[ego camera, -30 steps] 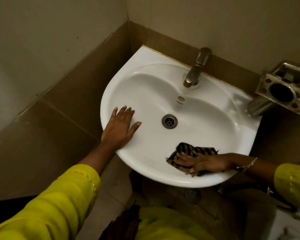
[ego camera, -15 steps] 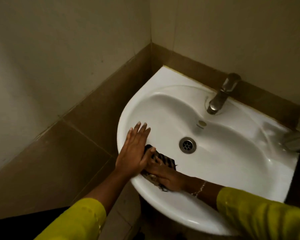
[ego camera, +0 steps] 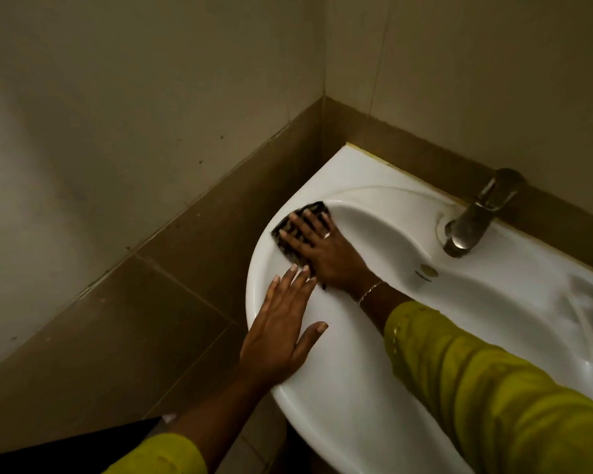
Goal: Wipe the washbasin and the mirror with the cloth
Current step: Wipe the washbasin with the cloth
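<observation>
The white washbasin (ego camera: pixel 363 172) fills the right half of the view, set into a wall corner. A dark striped cloth (ego camera: pixel 317 208) lies on its left rim. My right hand (ego camera: pixel 322 249) presses flat on the cloth with spread, straight fingers and covers most of it. My left hand (ego camera: pixel 281 330) rests flat on the rim just below, fingers straight, fingertips close to the right hand. The mirror is out of view.
A metal tap (ego camera: pixel 476 220) stands at the back of the basin, with an overflow hole (ego camera: pixel 428 270) below it. Brown tiled walls (ego camera: pixel 151 302) close in on the left and behind. My yellow sleeve (ego camera: pixel 493 398) crosses the bowl and hides the drain.
My right hand has slid the cloth from the near rim up along the left rim toward the back corner. My left hand has stayed flat on the rim. The camera has swung left.
</observation>
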A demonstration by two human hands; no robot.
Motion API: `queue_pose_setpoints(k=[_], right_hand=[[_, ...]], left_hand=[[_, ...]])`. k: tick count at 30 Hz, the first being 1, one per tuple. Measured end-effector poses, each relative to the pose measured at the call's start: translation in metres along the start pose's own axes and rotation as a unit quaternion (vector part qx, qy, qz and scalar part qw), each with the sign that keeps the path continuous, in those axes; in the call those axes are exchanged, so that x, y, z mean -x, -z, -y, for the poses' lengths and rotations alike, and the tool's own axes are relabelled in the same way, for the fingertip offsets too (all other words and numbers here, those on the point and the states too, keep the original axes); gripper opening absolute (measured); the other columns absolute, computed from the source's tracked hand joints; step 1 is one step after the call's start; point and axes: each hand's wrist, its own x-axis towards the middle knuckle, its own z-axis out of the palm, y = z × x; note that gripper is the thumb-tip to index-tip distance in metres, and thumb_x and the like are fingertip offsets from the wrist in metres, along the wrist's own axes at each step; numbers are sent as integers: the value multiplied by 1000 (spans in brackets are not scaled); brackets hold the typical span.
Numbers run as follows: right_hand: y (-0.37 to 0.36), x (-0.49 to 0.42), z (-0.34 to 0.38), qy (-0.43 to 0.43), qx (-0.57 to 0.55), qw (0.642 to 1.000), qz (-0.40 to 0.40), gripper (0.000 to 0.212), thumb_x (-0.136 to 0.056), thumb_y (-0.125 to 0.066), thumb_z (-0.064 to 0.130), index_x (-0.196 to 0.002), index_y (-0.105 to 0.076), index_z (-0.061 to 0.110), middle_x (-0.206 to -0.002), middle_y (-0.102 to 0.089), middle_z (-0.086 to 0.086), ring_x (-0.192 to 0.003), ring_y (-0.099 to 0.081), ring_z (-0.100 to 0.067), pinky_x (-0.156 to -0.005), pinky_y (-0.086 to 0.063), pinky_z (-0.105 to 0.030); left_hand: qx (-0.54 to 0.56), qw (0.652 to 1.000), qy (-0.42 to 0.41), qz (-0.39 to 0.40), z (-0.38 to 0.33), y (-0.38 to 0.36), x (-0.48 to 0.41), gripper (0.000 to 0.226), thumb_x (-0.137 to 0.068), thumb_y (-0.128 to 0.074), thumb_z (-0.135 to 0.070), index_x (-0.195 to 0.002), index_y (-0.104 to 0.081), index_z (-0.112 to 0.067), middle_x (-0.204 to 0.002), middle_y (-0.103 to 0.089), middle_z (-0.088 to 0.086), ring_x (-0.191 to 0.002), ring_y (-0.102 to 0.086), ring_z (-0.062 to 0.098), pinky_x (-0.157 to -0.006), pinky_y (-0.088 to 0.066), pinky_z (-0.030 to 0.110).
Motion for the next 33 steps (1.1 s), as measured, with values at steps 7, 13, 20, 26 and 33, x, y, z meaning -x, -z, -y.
queue_pose_setpoints(k=[7, 13, 20, 26, 33], right_hand=[[1, 14, -8, -191, 51, 980, 24, 95, -68, -73, 31, -145, -18, 22, -150, -28, -17, -139, -20, -37, -113, 1, -49], [-16, 32, 30, -353, -46, 931, 85, 59, -92, -28, 36, -145, -16, 15, -148, -31, -21, -135, -30, -40, -105, -25, -63], [-7, 35, 75, -325, -196, 911, 162, 79, -76, 8, 59, -146, 12, 22, -154, 21, -12, -141, 19, -32, -113, 6, -57], [17, 67, 107, -208, -271, 910, 234, 135, -35, 33, 86, -147, 3, 16, -156, 13, -9, -142, 17, -30, -113, 12, -51], [45, 109, 123, -231, -392, 845, 282, 59, -100, -24, 40, -146, 11, 26, -155, 21, 1, -141, 22, -19, -114, 14, -46]], left_hand=[[-6, 1000, -3, 5, 0, 1, -1, 68, -93, -19, -57, -138, -34, -9, -148, -31, 9, -140, -12, 15, -115, -3, 32], [-10, 1000, -11, 11, 0, 0, 0, 69, -93, -19, -57, -140, -32, -9, -149, -27, 7, -140, -10, 13, -115, -3, 31], [-18, 1000, -15, 12, -2, 1, 0, 69, -93, -17, -57, -139, -32, -7, -147, -32, 11, -139, -13, 14, -114, -6, 36], [-45, 999, -12, 19, -4, 3, 1, 73, -91, -12, -57, -139, -32, -6, -148, -31, 12, -140, -16, 18, -115, -3, 36], [-51, 998, -4, 30, -9, 5, 2, 69, -91, -18, -53, -138, -33, -4, -146, -33, 17, -138, -20, 24, -113, 1, 32]])
